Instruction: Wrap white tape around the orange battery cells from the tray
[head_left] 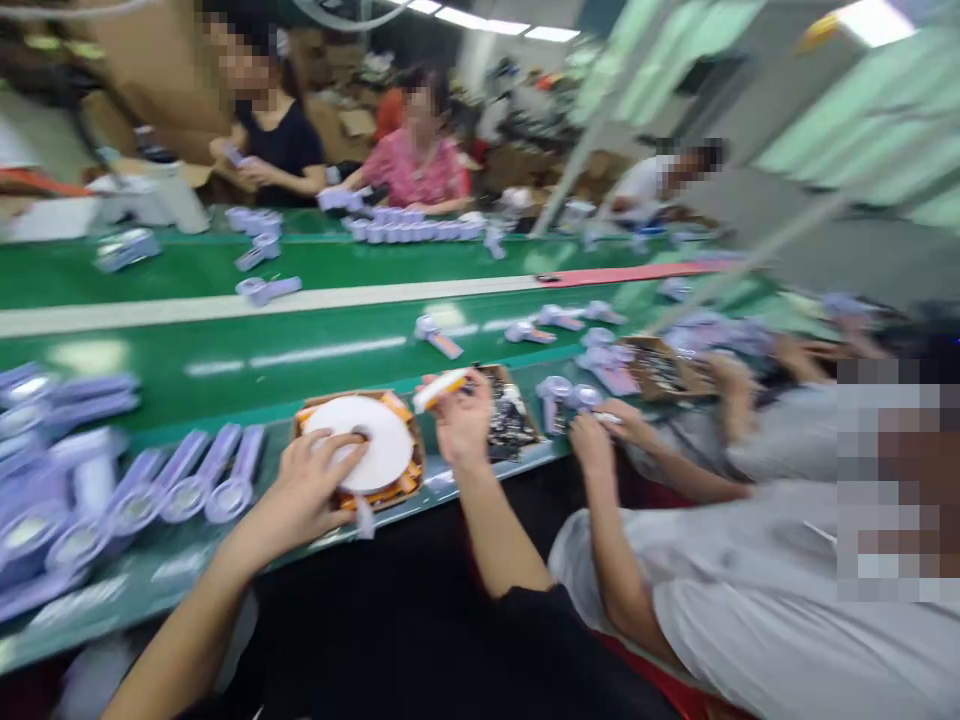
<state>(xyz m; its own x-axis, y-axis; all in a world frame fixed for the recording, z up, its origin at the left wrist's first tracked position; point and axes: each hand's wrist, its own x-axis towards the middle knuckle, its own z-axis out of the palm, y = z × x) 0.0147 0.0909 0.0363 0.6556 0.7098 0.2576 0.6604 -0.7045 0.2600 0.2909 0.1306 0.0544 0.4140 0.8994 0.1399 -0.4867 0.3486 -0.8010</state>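
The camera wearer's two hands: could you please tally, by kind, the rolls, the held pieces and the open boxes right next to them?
White roll, at the left hand: 1
White-and-orange piece, in the right hand: 1
Open boxes: 2
Total: 4

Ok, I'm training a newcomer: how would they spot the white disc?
Along the near edge of the green bench, find the left hand, right of the purple pieces. It touches the white disc, which lies over orange pieces. Unlike its neighbours, the disc is broad, white and flat, with a central hole.
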